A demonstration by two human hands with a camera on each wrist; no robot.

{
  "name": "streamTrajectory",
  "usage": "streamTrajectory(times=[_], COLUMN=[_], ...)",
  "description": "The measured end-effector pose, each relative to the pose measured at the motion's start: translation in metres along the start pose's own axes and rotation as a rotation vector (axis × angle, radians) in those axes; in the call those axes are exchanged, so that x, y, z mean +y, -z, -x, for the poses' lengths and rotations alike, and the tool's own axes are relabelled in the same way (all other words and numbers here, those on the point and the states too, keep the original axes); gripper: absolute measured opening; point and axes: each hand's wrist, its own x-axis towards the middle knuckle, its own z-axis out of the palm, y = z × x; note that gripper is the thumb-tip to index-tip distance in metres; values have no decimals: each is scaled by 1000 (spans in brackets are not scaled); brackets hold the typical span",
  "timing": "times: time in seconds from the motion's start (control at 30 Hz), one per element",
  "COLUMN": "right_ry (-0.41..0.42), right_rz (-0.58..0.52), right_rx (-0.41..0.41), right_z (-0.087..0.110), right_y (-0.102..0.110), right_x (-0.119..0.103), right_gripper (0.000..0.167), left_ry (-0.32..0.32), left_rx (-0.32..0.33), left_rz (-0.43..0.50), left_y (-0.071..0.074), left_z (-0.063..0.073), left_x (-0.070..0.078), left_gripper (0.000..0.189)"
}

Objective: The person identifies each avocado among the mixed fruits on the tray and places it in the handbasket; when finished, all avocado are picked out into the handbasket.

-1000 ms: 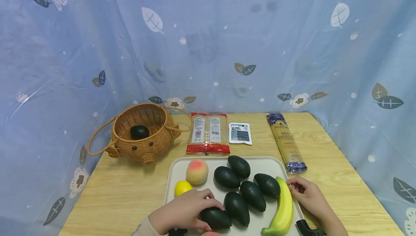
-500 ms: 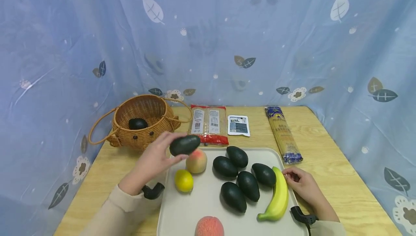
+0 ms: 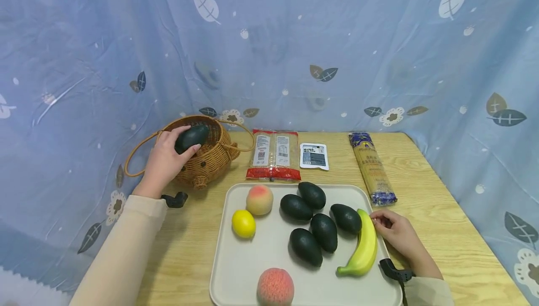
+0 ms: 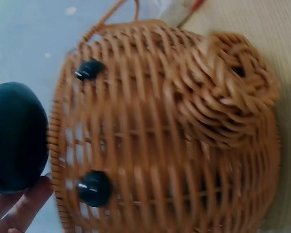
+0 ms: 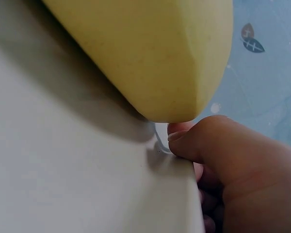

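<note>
The left hand [image 3: 164, 158] has carried a dark avocado [image 3: 193, 139] from over the tray [image 3: 244, 264] to the pig basket [image 3: 214, 165]. A pink peach [image 3: 275, 287] sits nearest, on the tray. Next, the right hand [image 3: 395, 235] pinches the tray's rim beside the banana [image 3: 365, 250]. Farther off, the left fingers curl round the avocado, just over the basket's rim.

Light wood-look table [image 3: 421, 182] across the lower half of the head view, wicker basket [image 3: 216, 163] sitting left of centre. Red-edged packet [image 3: 273, 155] and little white pouch [image 3: 314, 156] mid-frame, noodle pack [image 3: 373, 169] off right, big off-white tray [image 3: 240, 264] bottom centre
</note>
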Motion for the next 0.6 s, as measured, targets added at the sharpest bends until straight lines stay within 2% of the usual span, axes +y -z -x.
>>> streamTrajectory(times=[0.17, 0.3, 0.47, 0.6], right_ry=[-24, -26, 1, 8], right_rz=[-2, -14, -30, -22], right_rx=[-2, 2, 8, 13], right_z=[0, 0, -1, 0], right_y=[0, -2, -2, -1], right_x=[0, 2, 2, 0], right_gripper=[15, 16, 15, 14], left_ry=[39, 53, 48, 14], left_rx=[-32, -24, -4, 23], left_rz=[-29, -75, -131, -189], left_y=[-6, -12, -17, -18], left_z=[-4, -6, -4, 0], left_x=[-9, -14, -21, -22], left_gripper=[71, 70, 68, 63])
